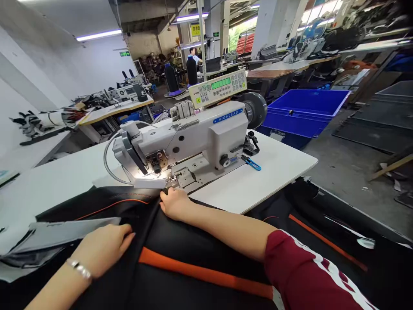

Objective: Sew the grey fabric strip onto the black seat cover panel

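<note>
We find the black panel [180, 254], a large sheet of leather-like material with an orange stripe [200, 272] sewn across it, spread over the near part of the white desk [258, 181] and running forward under the head of the sewing machine [193, 137]. Our right hand [174, 203] lies flat on the panel just short of the needle area, its fingers bent over the leading edge and partly hidden, so we cannot tell how firmly they pinch; our left hand [103, 247] rests palm-down on the panel nearer the body, fingers [124, 239] loosely together and pressing rather than gripping, beside a grey piece [67, 230] that lies on the left. We judge the material to be pliant but thick: it drapes over the desk edge in broad folds, not sharp creases, and its sheen suggests a surface that may slide under a dry palm. Its spread suggests some drag from its own weight. We judge flat palm pressure near the seam line, with 1 hand close to the needle and 1 farther back, to be the sound hold. A blue bin [303, 112] stands well apart behind the desk.
</note>
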`<state>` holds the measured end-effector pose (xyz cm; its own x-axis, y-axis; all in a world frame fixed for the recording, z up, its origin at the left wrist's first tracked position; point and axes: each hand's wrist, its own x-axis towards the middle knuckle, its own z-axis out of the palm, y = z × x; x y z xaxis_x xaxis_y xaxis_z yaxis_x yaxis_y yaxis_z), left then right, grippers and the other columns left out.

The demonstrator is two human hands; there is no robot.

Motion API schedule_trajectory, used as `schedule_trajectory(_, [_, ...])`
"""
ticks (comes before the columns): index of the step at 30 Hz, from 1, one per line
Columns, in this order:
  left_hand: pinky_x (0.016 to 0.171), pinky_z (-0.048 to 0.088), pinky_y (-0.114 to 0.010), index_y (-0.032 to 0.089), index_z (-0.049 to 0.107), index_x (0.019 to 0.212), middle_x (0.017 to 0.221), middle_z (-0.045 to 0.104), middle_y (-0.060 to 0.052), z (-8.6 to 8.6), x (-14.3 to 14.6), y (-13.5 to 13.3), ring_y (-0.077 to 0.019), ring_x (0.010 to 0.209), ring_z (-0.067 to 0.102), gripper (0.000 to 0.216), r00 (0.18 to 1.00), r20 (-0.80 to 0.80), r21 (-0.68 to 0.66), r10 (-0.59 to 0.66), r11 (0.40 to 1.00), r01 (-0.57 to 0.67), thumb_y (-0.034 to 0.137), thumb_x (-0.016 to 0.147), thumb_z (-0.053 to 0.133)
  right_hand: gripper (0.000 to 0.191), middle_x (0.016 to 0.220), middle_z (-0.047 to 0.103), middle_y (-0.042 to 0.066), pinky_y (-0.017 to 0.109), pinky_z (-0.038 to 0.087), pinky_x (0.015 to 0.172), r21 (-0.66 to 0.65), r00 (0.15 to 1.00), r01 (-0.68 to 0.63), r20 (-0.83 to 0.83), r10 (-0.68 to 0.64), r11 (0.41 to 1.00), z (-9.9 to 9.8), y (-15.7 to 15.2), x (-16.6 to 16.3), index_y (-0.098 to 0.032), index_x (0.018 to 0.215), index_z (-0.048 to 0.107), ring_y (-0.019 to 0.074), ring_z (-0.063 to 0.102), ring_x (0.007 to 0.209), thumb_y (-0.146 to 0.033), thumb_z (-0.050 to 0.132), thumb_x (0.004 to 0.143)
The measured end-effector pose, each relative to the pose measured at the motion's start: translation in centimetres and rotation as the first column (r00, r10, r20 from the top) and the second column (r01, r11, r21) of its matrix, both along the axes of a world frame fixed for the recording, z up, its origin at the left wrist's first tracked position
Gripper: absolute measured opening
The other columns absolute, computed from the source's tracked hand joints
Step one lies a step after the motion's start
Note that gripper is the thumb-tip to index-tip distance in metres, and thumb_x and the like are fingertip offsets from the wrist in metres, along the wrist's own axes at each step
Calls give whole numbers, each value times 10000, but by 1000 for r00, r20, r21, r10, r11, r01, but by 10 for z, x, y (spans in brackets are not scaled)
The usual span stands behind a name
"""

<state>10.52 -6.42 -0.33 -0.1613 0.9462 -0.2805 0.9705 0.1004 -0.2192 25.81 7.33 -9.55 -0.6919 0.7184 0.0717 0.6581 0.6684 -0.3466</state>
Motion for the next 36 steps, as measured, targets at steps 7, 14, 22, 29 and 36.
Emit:
schedule_trajectory(7, [985,436,-443,165,654,1097,1149,677,-146,4,2,85,-326,1124,591,518,980,-138,77,-147,984,159,589,871,461,433,1136,578,173,421,545,813,-16,999,-40,35,40,999,3,8,6,-182,1254,563,300,634,1016,-480,467,955])
schedule_trajectory(14, [923,456,-398,135,629,1106,1142,669,-149,-31,19,109,-311,1103,607,292,991,-87,-13,-101,995,100,209,858,497,523,1113,587,160,449,550,774,10,993,-116,29,115,993,2,14,29,-195,1290,532,313,646,944,-562,503,919])
schedule_trajectory(22, [940,464,-397,88,575,1244,1203,637,-147,-69,35,97,-302,1129,557,531,981,-2,153,-195,969,193,-38,771,368,524,1096,604,183,435,560,736,9,991,-135,18,135,991,-3,10,30,-144,1318,496,308,654,895,-504,497,937])
schedule_trajectory(29, [977,471,-365,107,566,1264,1190,644,-148,-80,19,100,-266,1131,578,598,979,57,206,-193,962,178,-77,723,388,586,1106,604,203,450,569,719,-14,990,-144,12,144,990,-4,11,23,-95,1383,443,320,661,884,-482,484,945])
schedule_trajectory(36, [1012,471,-366,104,579,1263,1229,641,-149,-81,16,106,-255,1156,588,612,974,43,225,-220,953,205,-75,709,387,570,1155,598,204,474,561,787,-76,993,-118,-10,118,990,-2,10,17,-121,1379,451,336,654,958,-472,505,934])
